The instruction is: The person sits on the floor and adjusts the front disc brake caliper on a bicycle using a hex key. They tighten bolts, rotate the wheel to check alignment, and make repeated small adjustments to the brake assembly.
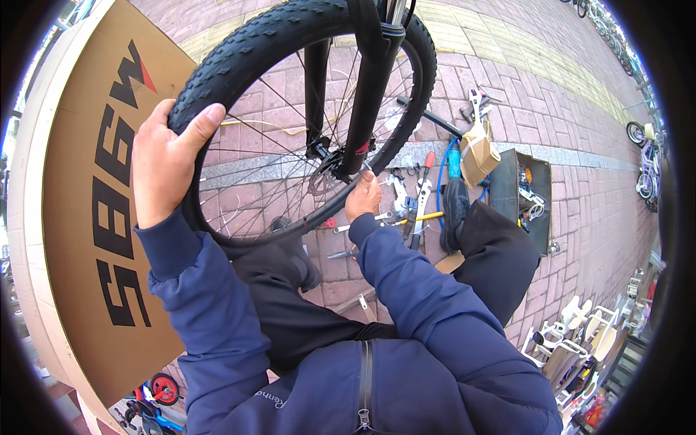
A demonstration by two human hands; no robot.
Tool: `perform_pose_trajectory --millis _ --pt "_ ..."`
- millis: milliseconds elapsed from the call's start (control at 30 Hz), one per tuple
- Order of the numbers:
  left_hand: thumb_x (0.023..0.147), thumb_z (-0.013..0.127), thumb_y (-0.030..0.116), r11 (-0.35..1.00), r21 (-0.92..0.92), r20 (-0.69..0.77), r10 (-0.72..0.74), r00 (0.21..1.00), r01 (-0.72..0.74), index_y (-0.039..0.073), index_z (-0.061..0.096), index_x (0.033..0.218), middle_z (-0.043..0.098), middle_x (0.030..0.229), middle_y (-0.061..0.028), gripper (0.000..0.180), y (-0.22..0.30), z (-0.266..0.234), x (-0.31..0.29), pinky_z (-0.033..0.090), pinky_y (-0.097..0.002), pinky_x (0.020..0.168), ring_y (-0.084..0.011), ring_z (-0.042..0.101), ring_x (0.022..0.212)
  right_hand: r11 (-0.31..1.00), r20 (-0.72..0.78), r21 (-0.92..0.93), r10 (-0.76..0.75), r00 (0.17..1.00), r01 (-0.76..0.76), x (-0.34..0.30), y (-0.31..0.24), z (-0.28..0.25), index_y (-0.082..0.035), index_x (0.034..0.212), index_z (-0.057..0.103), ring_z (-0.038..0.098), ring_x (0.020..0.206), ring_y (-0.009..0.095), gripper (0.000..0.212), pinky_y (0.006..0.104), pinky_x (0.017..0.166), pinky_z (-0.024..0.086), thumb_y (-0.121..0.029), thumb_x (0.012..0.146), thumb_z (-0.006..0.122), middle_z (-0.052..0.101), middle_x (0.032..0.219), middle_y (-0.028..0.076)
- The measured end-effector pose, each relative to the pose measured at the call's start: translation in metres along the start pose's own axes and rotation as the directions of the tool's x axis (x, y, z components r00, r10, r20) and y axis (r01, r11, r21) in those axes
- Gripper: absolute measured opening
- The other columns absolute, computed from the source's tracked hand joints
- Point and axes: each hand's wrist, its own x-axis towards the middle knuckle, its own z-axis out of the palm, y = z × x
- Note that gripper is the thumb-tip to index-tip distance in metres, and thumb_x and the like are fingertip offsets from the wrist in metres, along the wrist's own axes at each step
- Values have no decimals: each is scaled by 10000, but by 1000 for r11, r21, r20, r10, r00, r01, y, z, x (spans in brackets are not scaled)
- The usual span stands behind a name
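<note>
Black knobby rubber fills my grip: my left hand (168,161) is clamped over the bicycle tyre (239,54), thumb lying along the tread and fingers wrapped behind the wheel's left edge. From that hand the wheel curves up and to the right, its thin spokes (275,145) running in toward the hub (335,165), where the black fork legs (366,87) come down from above. My right hand (362,197) sits just below the hub, fingers curled in against the axle end and fork tip; I cannot tell what they pinch, if anything. Just right of that hand, hand tools (409,203) lie scattered on the red brick paving (580,210), with a dark metal toolbox (518,192) farther right. Left of my left hand stands a large cardboard box (80,217), almost touching the tyre.
</note>
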Motion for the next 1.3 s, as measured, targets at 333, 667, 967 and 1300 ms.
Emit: perform_pose_trajectory --millis 333,667,967,1300 --pt "783 749 626 999 -3 1 -35 999 35 -73 667 1021 694 830 -224 743 -4 -3 -3 524 -403 741 -333 687 790 993 187 108 -63 980 44 6 3 -26 -33 976 660 655 786 356 629 434 751 497 -568 1057 338 669 797 150" --pt "774 765 613 999 34 -54 -16 998 18 -64 673 1016 697 841 -239 725 4 1 -5 530 -425 743 -372 695 817 984 -15 -24 179 984 -179 -7 -17 2 15 913 626 572 776 517 798 566 727 421 -669 1023 229 614 776 279" --pt "768 741 666 1000 5 -32 -3 999 3 -56 679 1057 705 868 -240 780 -13 1 -3 537 -423 763 -394 696 849 757 211 310 535 818 -575 -13 -36 4 -49 760 524 515 598 201 659 388 564 446 -591 1059 298 501 657 49" --pt "790 775 615 996 84 -265 46 963 -25 28 698 1172 728 958 -142 704 -25 13 2 537 -346 841 -246 698 874 982 311 43 -187 932 182 8 -42 -51 -31 1066 638 703 755 244 194 371 666 528 -180 1032 518 712 854 109"
